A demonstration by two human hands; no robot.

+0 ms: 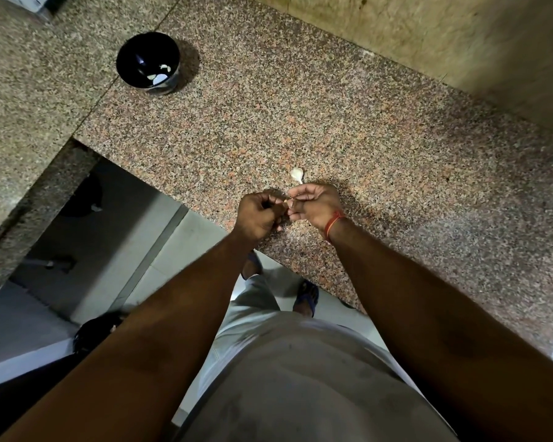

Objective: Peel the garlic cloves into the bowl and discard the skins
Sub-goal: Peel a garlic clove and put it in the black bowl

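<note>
My left hand (260,215) and my right hand (315,204) meet just above the front edge of the granite counter (300,106). Both have curled fingers and pinch a small garlic clove (288,204) between them; most of the clove is hidden by the fingers. A white unpeeled garlic clove (296,173) lies on the counter just beyond my right hand. A black bowl (148,62) stands far back on the left, with a few pale peeled cloves (160,76) inside.
A stone wall (460,43) rises behind the counter on the right. A second counter section runs along the left. Below the counter edge are the tiled floor (179,250), my feet in sandals and a dark object on the floor at the left.
</note>
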